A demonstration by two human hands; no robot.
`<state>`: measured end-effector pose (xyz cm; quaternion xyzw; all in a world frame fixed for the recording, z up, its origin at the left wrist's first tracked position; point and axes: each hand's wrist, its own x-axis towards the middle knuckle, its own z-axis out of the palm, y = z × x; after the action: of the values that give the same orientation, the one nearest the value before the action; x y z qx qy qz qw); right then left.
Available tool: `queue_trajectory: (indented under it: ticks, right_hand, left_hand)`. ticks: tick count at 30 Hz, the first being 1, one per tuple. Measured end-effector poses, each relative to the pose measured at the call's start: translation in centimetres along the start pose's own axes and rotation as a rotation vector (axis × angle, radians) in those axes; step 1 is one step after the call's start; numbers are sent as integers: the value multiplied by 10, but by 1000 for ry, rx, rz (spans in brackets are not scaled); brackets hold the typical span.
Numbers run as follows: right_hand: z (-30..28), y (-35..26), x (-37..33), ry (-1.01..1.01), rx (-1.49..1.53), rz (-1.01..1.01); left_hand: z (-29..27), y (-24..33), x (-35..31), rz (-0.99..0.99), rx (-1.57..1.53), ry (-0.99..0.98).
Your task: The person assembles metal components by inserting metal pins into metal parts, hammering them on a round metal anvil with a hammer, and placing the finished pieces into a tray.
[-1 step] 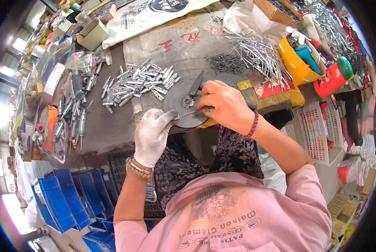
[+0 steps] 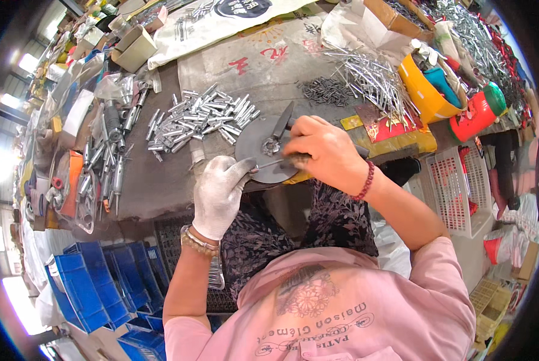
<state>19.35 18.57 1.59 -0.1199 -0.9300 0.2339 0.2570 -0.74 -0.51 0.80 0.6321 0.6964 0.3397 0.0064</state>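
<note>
My left hand (image 2: 221, 195), in a whitish glove, pinches one end of a thin metal rod (image 2: 270, 163). My bare right hand (image 2: 323, 150) is closed about the rod's other end; its fingertips are slightly blurred and hide that end. Both hands are over the near side of a dark round disc (image 2: 254, 141) at the table's front edge. A dark flat blade-like piece (image 2: 283, 120) stands on the disc beside my right fingers. Left of the disc lies a heap of short silvery metal tubes (image 2: 200, 120). Small dark pins (image 2: 325, 91) lie in a pile beyond my right hand.
Long thin metal rods (image 2: 371, 78) lie heaped at the right, near a yellow container (image 2: 429, 90) and a red bottle with a green end (image 2: 479, 113). Metal tool parts (image 2: 110, 129) crowd the table's left side. Blue bins (image 2: 89, 289) stand below left, a white basket (image 2: 453, 192) below right.
</note>
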Motion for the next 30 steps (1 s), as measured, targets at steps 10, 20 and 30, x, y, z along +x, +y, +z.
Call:
queue_trajectory:
  ticks: [10,20,30]
  right_hand:
    - [-22,2,-18,23,-309,164]
    - [-35,-62,-7,59,-80,0]
    - [-37,-69,-8,-71,-294,-29]
  left_hand:
    - [-1,-6,0,8,-35,66]
    - [-4,-16,3,29,-222,2]
    - [-5,-15,4,-36,-286,-9]
